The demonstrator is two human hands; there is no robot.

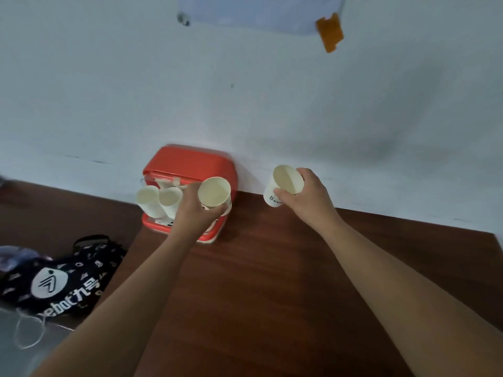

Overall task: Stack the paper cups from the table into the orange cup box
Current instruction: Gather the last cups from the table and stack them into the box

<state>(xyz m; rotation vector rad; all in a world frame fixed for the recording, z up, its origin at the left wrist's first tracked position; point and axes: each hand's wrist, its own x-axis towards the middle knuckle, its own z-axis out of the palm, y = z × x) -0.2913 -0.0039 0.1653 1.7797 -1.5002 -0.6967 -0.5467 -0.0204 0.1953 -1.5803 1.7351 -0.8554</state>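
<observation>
At centre my left hand [194, 210] grips a cup [214, 191] at the box [190, 161]; my right hand [310, 197] grips a second cup [287, 178].

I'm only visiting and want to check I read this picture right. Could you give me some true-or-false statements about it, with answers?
1. The left hand holds a paper cup. True.
2. The orange cup box stands well away from the wall. False: its back is against the wall.
3. Cups already sit in the box. True: two cup mouths show.
4. The cup in the right hand is over the box. False: it is to the box's right, above the table.
5. A dark printed bag lies at the left. True.
</observation>
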